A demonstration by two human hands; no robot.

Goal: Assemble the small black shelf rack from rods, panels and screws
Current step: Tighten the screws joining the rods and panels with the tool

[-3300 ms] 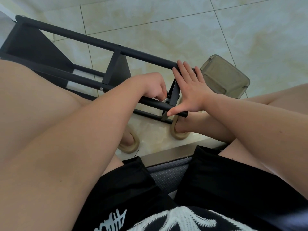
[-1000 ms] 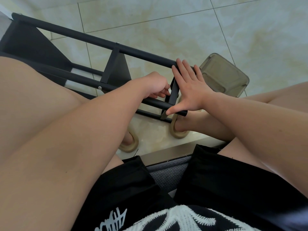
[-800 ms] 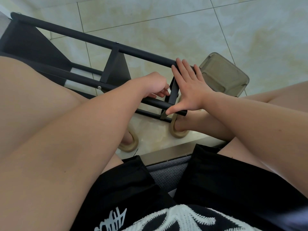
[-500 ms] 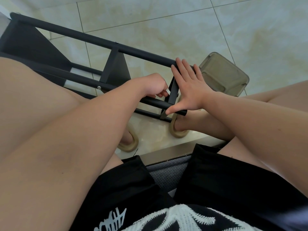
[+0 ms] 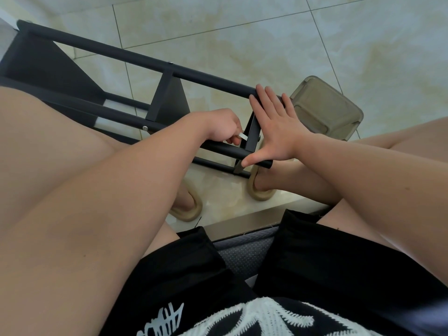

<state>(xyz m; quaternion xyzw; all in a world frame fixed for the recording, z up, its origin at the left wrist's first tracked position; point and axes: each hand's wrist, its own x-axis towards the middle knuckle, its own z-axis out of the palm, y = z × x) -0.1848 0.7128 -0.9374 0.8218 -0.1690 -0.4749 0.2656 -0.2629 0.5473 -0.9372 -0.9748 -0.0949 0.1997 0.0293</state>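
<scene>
Fingers [image 5: 231,141] of left hand [image 5: 217,127] curl tight and pinch a small silvery tool [image 5: 243,136], likely a screw key. The tool tip points right, at the inner face of the end panel [image 5: 252,132], where the panel meets the near rod [image 5: 218,149]. That joint is just beside the fingertips, so the left hand is the nearer one and probably does the turning. No screw head shows at the joint; it is hidden by the hand.

Right hand [image 5: 276,132] lies flat on the outer face of the same panel, fingers straight and slightly apart, pointing away from the person. Its thumb [image 5: 252,161] is spread wide and rests on the rod's end. It looks like a brace against the tool's push.

Rack [image 5: 167,103] lies on its side on the tiled floor [image 5: 242,32]. Its long axis runs from far left to near right, across the person's knees. One screw [image 5: 145,128] is already seated further left on the near rod.

Translucent brown box [image 5: 324,110] sits on the floor just right of the right hand; nothing can be made out inside it.
</scene>
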